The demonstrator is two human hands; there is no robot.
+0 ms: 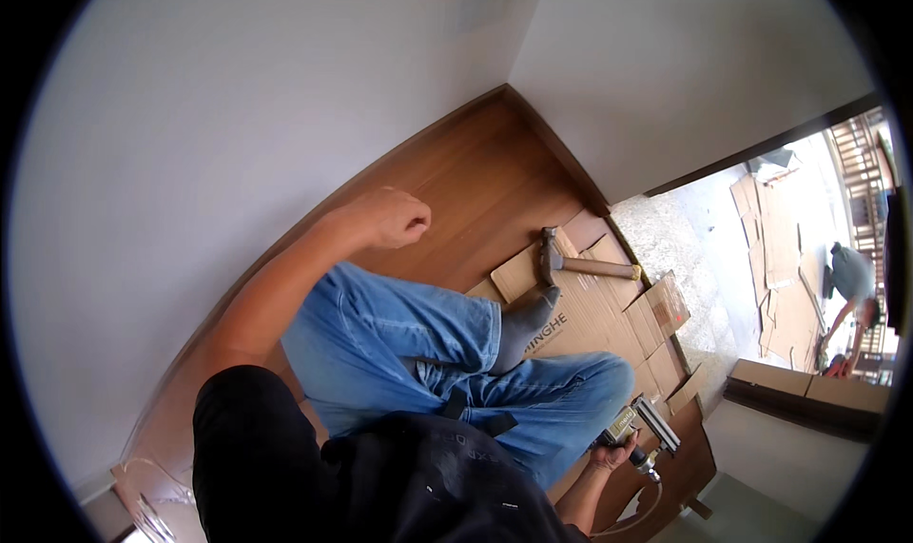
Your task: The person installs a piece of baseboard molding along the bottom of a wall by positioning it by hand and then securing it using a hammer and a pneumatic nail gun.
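Note:
My left hand [390, 218] is raised above the wooden floor [514, 163], close to the white wall, with its fingers curled closed. Whatever they hold, if anything, is hidden. Down at the lower right, beyond my bent knee, my right hand [613, 454] grips an air nail gun [623, 427] with a pale body and a long metal magazine. A thin air hose [658, 495] runs from its fitting back toward me. In front of my socked foot [528, 324], a claw hammer [594, 267] with a wooden handle lies on flattened cardboard [590, 319].
I sit cross-legged in a corner where skirting [561, 153] edges the floor under white walls. A doorway at the right opens onto a speckled stone floor [680, 243]. Past it, another person [851, 277] bends over more cardboard [780, 229] near a railing.

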